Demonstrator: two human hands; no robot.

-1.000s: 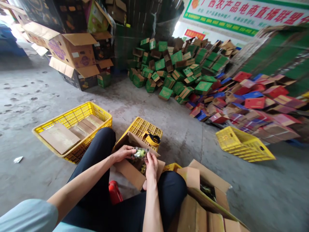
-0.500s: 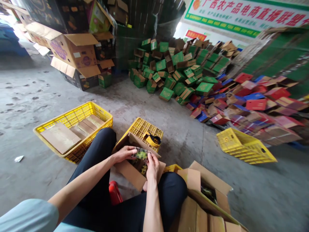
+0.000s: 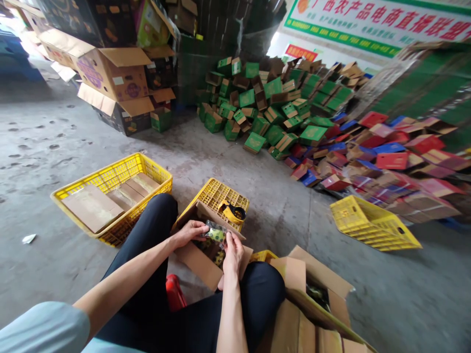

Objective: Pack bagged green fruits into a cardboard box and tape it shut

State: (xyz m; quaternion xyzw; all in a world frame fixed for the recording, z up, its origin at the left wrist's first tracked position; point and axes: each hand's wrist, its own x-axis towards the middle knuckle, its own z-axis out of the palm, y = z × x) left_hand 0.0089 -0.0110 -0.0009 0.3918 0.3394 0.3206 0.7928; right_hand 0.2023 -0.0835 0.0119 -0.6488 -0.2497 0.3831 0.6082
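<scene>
A small shiny plastic packet (image 3: pixel 216 234), clear with green and dark patches, is stretched between my two hands. My left hand (image 3: pixel 190 232) pinches its left end, and my right hand (image 3: pixel 232 251) pinches the right end. Right below the packet stands an open cardboard box (image 3: pixel 200 264) between my knees, its flaps folded out. Inside that box are more dark and yellow-green patterned pieces, partly hidden by the packet and my right hand. Behind the box, a yellow and black tape dispenser (image 3: pixel 231 213) lies on an upturned yellow crate (image 3: pixel 210 190).
On the left, a yellow basket (image 3: pixel 110 176) holds several closed cartons. An open carton (image 3: pixel 294 274) with dark contents stands by my right knee. Something red (image 3: pixel 175 292) is under my legs. A yellow crate (image 3: pixel 371 225) lies tipped at right. Green boxes (image 3: pixel 274 88) are heaped behind.
The packet has tilted a little between my fingers, and its plastic catches more light. Both hands keep their grip in nearly the same place.
</scene>
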